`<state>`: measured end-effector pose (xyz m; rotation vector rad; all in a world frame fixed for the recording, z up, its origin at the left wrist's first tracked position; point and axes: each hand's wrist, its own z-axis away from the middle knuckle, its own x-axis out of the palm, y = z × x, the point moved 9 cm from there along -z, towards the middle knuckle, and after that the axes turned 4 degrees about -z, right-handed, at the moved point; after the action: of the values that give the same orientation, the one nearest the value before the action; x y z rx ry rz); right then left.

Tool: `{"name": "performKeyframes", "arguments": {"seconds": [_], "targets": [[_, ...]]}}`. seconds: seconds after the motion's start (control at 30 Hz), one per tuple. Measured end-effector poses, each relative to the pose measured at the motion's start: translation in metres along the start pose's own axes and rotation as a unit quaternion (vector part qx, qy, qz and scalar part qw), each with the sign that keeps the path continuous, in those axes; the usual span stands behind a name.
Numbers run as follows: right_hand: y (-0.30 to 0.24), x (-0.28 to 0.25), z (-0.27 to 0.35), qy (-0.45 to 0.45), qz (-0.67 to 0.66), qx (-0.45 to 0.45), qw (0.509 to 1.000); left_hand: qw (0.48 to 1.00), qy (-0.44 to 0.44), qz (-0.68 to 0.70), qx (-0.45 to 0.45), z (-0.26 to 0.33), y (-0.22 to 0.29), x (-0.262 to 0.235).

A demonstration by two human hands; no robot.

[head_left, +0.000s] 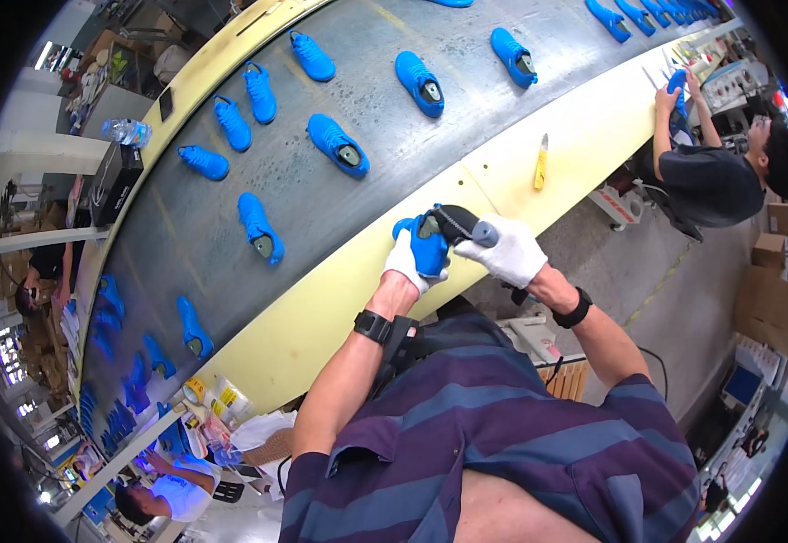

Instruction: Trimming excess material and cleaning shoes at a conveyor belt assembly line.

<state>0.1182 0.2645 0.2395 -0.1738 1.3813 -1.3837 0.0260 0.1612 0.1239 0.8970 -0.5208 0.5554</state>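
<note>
Striped shirt (502, 425) sits nearest; gloved left hand (405, 263) curls around a blue shoe (429, 253), gloved right hand (514, 252) grips a grey-ended tool (484, 234).

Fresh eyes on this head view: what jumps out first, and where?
The bright blue shoes scattered along the dark belt. Then, near the centre, the white-gloved left hand holding one blue shoe, with the right hand gripping a dark object against it. Beyond them, a yellow-handled knife on the pale yellow ledge.
</note>
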Motion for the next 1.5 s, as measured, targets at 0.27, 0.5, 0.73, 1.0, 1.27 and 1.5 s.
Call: {"name": "performKeyframes", "arguments": {"seconds": [0.27,0.5,0.73,1.0,1.27,1.5], "targets": [[0.068,-0.012,-0.033,0.008,-0.004,0.096,0.995,0.962,0.244,0.092,0.085,0.082,0.015,-0.009],[0.190,0.021,-0.093,0.043,0.059,0.142,0.987,0.949,0.191,-0.019,0.251,0.130,0.080,0.024],[0.191,0.033,-0.118,0.042,0.104,0.132,0.985,0.940,0.189,-0.021,0.283,0.149,0.071,0.005],[0.187,0.025,-0.116,0.071,0.106,0.115,0.985,0.911,-0.097,0.324,0.238,0.154,0.052,0.007],[0.192,0.023,-0.122,0.096,0.132,0.115,0.980,0.794,-0.106,0.499,0.332,0.179,0.025,-0.044],[0.201,0.020,-0.120,0.123,0.106,0.114,0.980,0.783,0.022,0.525,0.333,0.224,-0.001,-0.121]]}}
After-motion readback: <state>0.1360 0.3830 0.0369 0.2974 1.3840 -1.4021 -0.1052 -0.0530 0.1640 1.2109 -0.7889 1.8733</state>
